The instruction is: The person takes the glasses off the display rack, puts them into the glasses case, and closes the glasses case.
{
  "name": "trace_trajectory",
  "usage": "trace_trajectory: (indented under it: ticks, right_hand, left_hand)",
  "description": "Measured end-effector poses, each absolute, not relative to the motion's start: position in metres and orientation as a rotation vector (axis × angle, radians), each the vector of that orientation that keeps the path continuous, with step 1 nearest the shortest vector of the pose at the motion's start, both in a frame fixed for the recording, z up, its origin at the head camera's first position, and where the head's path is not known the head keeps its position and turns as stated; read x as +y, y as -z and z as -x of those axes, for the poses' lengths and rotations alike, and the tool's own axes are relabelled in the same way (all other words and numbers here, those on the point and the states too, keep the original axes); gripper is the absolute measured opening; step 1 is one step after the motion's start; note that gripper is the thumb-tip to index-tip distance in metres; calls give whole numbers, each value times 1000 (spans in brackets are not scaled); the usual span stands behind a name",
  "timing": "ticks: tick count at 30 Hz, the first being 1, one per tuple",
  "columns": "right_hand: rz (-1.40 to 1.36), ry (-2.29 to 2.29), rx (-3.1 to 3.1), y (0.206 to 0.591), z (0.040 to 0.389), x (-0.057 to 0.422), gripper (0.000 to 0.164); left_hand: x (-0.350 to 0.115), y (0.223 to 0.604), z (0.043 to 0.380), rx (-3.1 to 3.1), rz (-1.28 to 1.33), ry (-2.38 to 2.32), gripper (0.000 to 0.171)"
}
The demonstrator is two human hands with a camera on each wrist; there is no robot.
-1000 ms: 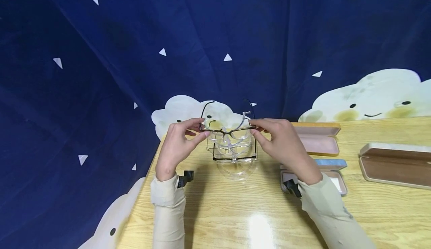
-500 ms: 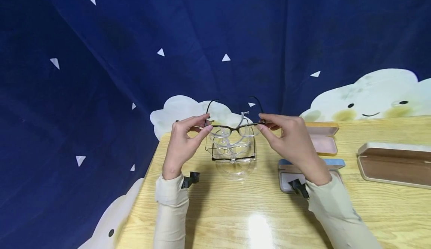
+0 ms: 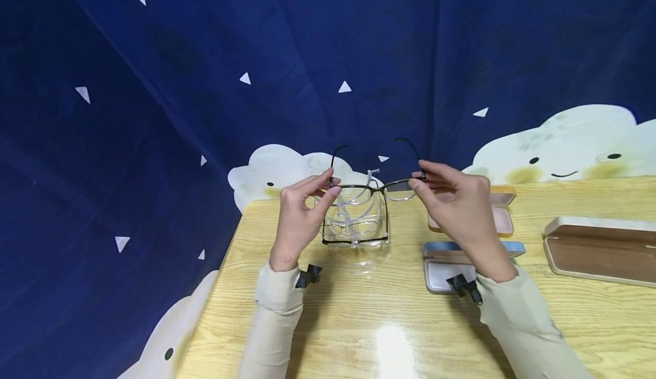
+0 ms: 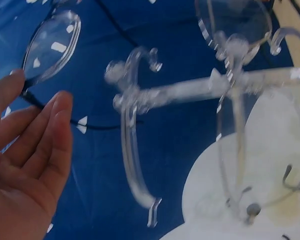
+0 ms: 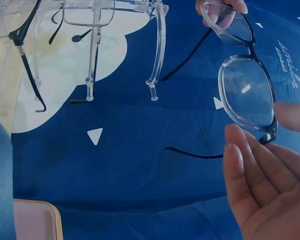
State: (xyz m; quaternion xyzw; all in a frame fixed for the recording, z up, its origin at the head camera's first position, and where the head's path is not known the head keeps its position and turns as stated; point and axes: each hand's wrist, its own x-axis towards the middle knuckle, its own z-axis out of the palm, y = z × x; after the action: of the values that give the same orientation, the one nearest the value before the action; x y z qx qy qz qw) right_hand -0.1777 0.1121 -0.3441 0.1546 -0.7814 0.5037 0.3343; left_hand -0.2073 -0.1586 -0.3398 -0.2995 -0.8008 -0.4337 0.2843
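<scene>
A pair of dark half-rim glasses is held up by both hands, its temples spread and pointing away. My left hand pinches the left hinge corner between thumb and fingers. At the opposite corner, my right hand pinches the frame the same way. Behind and below them stands a clear plastic glasses rack. On it sit thin wire-rimmed glasses and, lowest, black-topped glasses. In the left wrist view, the rack's top arm bears no glasses, and the held pair is apart from it.
To the right lie three opened glasses cases: an orange one with pink lining, a blue one, and a long white-rimmed one with brown lining. A blue curtain with clouds hangs behind the wooden table.
Both hands have lifted the dark half-rim glasses up off the rack's top and carried them to the right. The other glasses and the cases stay put.
</scene>
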Motion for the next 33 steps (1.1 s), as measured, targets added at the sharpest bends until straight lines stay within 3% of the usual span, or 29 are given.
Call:
trace_trajectory:
  ticks: [14, 33]
  right_hand:
    - [-244, -1387, -2191, 346, 168, 132, 42]
    - [-169, -1576, -2247, 342, 155, 157, 43]
  left_hand:
    - [-129, 358, 208, -2009, 761, 1224, 33]
    - [-103, 359, 190, -1915, 634, 1571, 29]
